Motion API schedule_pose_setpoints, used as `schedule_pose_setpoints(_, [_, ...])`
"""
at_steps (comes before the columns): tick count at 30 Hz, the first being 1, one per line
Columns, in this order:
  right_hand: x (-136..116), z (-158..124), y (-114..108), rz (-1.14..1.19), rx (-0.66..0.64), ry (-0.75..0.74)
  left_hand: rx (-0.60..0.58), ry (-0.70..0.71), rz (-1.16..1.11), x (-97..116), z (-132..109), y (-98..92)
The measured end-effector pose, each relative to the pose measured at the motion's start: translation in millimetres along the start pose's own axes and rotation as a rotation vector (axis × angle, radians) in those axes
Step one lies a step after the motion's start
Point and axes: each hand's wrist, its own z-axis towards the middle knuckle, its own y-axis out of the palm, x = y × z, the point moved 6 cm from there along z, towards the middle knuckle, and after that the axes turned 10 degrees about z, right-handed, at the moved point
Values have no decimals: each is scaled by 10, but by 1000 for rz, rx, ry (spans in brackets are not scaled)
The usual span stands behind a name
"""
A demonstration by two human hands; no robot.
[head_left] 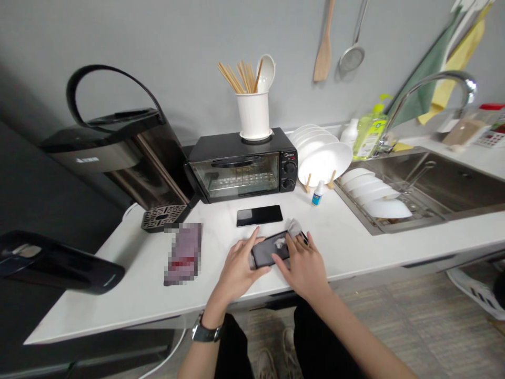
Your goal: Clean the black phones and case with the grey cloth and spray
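A dark phone case (pixel 265 253) with a grey inner face lies on the white counter in front of me. My left hand (pixel 238 268) holds its left end, thumb along the near edge and fingers at the far edge. On the right part of the case, my right hand (pixel 303 263) presses a crumpled grey cloth (pixel 294 227) under its bent fingers. Part of the cloth sticks out beyond the far edge. Just behind lies a black smartphone (pixel 259 215), flat on the counter. A small white bottle with a blue label (pixel 317 193) stands upright farther back.
A toaster oven (pixel 236 173) bears a white utensil holder (pixel 253 116). Left stand a drink dispenser (pixel 150 163), a dark appliance (pixel 59 263) and a blurred purple item (pixel 184 255). Plates (pixel 323 163) and a sink (pixel 453 184) with bowls (pixel 374 195) are on the right.
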Motion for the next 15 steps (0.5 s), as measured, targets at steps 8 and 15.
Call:
schedule_pose_setpoints(8, [-724,-1,194,336,-161,-84,5,16,0,-143,-50,60])
schedule_pose_setpoints(15, [-21,-93,-131,281,-180,-155,10,-42,-2,-20,-82,9])
